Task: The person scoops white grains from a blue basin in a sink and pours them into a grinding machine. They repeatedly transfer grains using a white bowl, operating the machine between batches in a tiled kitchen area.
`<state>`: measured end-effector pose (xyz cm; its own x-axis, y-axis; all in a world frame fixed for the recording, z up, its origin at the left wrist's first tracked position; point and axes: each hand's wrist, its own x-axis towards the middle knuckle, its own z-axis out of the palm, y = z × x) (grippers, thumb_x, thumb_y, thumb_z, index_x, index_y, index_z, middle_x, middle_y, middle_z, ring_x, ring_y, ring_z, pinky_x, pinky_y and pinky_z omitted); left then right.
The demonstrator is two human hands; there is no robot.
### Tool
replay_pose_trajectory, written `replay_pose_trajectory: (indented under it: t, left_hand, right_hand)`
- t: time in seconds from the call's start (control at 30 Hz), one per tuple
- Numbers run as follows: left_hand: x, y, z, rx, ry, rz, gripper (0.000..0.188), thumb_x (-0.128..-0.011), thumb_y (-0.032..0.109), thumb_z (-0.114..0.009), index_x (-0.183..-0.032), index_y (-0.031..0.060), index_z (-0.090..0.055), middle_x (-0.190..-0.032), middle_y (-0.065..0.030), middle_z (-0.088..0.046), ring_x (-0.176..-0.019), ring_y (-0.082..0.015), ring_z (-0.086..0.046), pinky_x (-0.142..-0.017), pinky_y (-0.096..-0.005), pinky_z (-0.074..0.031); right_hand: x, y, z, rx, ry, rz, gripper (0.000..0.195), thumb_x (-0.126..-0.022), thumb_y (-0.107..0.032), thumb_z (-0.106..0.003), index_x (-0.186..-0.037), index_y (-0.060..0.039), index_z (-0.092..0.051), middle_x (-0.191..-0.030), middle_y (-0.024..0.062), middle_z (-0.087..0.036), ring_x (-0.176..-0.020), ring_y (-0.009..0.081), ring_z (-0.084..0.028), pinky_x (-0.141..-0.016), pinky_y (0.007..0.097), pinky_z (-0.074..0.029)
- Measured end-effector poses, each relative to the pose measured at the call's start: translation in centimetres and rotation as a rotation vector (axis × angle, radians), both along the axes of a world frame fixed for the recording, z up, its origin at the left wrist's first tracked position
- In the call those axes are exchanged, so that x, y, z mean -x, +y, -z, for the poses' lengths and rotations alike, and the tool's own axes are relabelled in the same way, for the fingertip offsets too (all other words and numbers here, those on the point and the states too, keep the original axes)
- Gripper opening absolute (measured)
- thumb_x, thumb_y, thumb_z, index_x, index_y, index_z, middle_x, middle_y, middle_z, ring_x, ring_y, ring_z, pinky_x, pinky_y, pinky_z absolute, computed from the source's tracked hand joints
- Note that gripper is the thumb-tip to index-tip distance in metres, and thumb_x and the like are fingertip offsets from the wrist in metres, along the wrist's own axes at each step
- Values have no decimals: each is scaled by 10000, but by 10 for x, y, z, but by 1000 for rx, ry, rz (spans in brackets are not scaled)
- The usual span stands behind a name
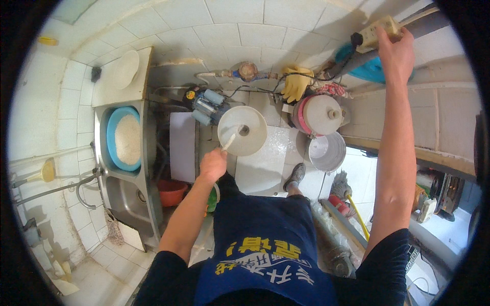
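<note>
My left hand [214, 164] grips a pale stick-like tool [229, 142]. Its tip reaches over a wide cream hopper [255, 142] with a dark round hole at the bottom. Just behind the hopper is an electric motor [204, 105] with two grey cylinders on it. Up at the far right, my right hand [397, 55] is on a cream power strip [368, 40], thumb and fingers on either side. A black plug [356, 39] sits at the strip's end, and a black cable [255, 88] runs along the wall towards the motor.
A blue basin [111, 130] of pale grains stands in the steel sink [126, 195] at left. Right of the hopper are a white-lidded container [319, 114] and a white bucket [331, 158]. Yellow rubber gloves [298, 83] hang near the wall. A mop [340, 186] lies lower right.
</note>
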<state>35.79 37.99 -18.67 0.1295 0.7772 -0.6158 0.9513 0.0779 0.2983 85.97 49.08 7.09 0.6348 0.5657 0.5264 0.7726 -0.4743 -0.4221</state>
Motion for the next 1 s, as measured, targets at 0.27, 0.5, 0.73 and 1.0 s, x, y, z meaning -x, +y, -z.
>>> replay_pose_trajectory:
  t: [0.27,0.5,0.73,1.0]
  left_hand:
    - [11,-3,9,-34,-41,-45,391,-1062,358,-507,-1104,6,-673,-1074,-308,-710,-1059,-518,-657,-943,-601,-515]
    - [13,-4,10,-69,-29,-68,367,-1056,344,-528,-1084,7,-672,-1049,-310,-708,-1027,-525,-657,-922,-609,-515]
    - [17,0,0,-92,37,-56,341,-1050,328,-541,-1067,19,-684,-1029,-297,-713,-1008,-520,-661,-902,-602,-523]
    - [17,-4,-9,-15,154,167,378,-1052,316,-523,-995,-3,-717,-1028,-284,-720,-986,-509,-672,-895,-589,-532]
  right_hand:
    - [1,-9,4,-49,39,-62,777,-858,-502,-755,-1420,-3,-561,-1241,184,-733,-1138,351,-703,-991,438,-529]
    - [17,-146,128,116,223,-101,374,-942,-173,-670,-1295,-51,-651,-1181,174,-724,-1001,310,-716,-909,434,-559]
    - [101,-448,358,787,487,-227,171,-941,-162,-597,-969,-68,-736,-967,220,-737,-940,447,-710,-854,541,-558]
    - [153,-528,340,921,844,183,242,-900,-156,-579,-988,-44,-775,-995,234,-754,-961,418,-726,-876,487,-566]
